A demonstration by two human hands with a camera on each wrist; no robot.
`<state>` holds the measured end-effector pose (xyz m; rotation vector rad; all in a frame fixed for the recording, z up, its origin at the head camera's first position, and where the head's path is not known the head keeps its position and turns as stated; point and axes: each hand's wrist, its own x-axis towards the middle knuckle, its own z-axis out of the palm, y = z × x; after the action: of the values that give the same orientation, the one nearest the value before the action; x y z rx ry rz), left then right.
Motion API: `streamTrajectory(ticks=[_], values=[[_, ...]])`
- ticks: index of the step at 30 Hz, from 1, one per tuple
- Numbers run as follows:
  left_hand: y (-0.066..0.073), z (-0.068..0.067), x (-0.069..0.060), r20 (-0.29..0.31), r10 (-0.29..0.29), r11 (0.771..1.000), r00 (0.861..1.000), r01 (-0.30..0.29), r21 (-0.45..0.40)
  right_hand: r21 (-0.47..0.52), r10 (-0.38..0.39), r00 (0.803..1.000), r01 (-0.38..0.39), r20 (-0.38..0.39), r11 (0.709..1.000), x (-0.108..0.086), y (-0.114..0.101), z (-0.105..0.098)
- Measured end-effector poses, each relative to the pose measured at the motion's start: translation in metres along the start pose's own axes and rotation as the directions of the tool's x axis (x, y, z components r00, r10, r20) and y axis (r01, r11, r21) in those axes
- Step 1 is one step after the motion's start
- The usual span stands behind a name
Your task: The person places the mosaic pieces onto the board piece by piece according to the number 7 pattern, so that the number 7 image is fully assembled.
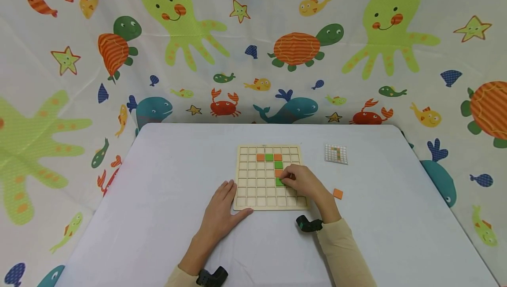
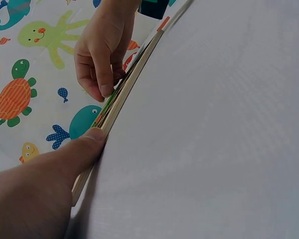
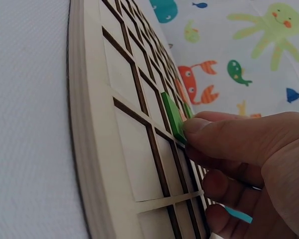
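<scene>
A wooden grid board (image 1: 251, 192) lies on the white table. My right hand (image 1: 303, 182) pinches a green square tile (image 3: 172, 117) at a cell right of the board's middle; the tile stands slightly proud of the grid in the right wrist view. Above it, an orange tile (image 1: 279, 173) and a green tile (image 1: 278, 164) run up to a row of an orange tile (image 1: 278, 157), a green tile (image 1: 269, 157) and another orange tile (image 1: 260, 157). With fingers extended, my left hand (image 1: 219, 212) rests against the board's lower left corner, its thumb along the near edge.
A loose orange tile (image 1: 338, 193) lies on the table beside my right wrist. Farther back, a small card (image 1: 336, 154) with a printed grid pattern lies right of the board. Behind the table (image 1: 166, 181) hangs a sea-animal cloth (image 1: 237, 40).
</scene>
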<state>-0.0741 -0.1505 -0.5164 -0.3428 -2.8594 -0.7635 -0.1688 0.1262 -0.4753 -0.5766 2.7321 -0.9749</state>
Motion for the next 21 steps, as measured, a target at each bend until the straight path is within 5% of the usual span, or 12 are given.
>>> streamTrajectory(ticks=[21], values=[[0.0008,-0.0009,-0.0003,0.006,-0.009,1.000,1.000,0.009,-0.001,0.027,0.033,0.999,-0.033,-0.008,0.999,-0.0023,-0.0015,-0.0030]])
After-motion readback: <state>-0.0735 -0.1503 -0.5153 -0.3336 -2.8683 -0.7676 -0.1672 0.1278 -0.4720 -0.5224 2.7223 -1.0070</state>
